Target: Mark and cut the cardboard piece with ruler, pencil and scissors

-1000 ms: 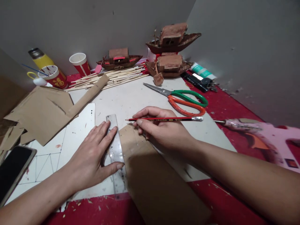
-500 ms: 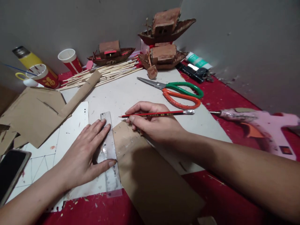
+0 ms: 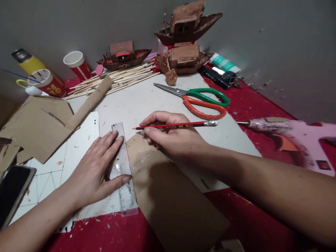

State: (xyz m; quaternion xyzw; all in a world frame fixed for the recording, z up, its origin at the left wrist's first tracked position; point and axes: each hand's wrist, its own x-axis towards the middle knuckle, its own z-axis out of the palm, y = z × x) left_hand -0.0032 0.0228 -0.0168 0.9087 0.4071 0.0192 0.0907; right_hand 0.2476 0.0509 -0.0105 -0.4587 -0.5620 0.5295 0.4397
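Fingers spread, my left hand [image 3: 101,169] lies flat, its fingertips and thumb pressing on a clear plastic ruler [image 3: 125,190]. The ruler runs along the left edge of a brown cardboard piece [image 3: 168,196]. My right hand [image 3: 172,136] pinches a red and black pencil [image 3: 181,125], held nearly level with its tip pointing left, close to the ruler's upper end. The lower part of that hand is over the cardboard's top end. Under everything is a large white sheet [image 3: 126,105], and a drawn-on paper [image 3: 49,182] with pencil lines lies left of my left hand.
Scissors [image 3: 199,99] with green and orange handles lie beyond my right hand. A pink glue gun [image 3: 294,140] is at the right. Cardboard scraps [image 3: 39,126] and a phone [image 3: 15,192] are left. Thin sticks [image 3: 126,78], cups [image 3: 78,66] and brown model boats [image 3: 183,57] stand at the back.
The view has shifted slightly. Both hands, the ruler and the pencil keep nearly the same places on the cardboard and paper.
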